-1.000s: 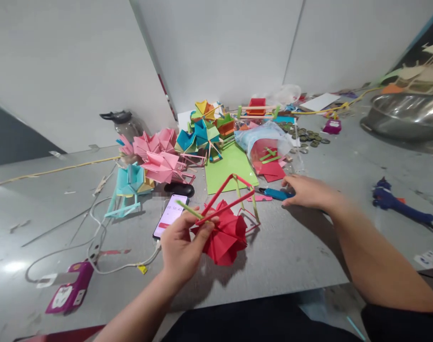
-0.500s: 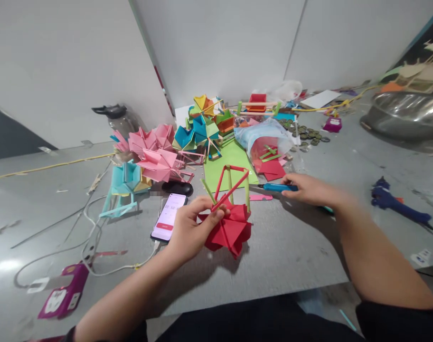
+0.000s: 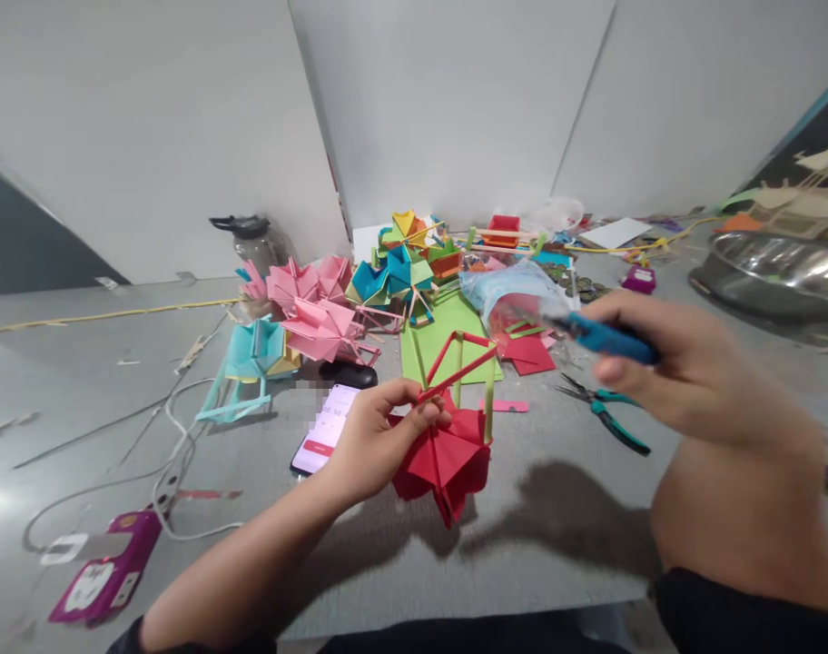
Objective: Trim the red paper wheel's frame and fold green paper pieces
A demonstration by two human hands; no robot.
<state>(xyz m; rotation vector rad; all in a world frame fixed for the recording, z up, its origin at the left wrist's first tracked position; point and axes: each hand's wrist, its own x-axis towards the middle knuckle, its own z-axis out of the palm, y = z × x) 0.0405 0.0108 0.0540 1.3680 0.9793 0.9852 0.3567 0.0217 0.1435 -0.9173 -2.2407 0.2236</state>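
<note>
Left hand (image 3: 383, 431): pinched shut on red paper model (image 3: 445, 454);
Right hand (image 3: 686, 363): curled around blue tool (image 3: 611, 340); apparently pointed, too blurred to identify

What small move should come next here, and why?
Probably bring the blue-handled tool to the model's leftmost green strip: the right hand holds the tool raised, apart from the red paper model, while the left hand pinches the model near that strip's base.

Folded red paper (image 3: 442, 454), open like a flower — tilted, with a frame (image 3: 461, 371) of thin red and green strips (image 3: 489, 409) behind. To the right, blue tool (image 3: 613, 340), held up, blurry — dark tip (image 3: 559, 322) pointing left.
</note>
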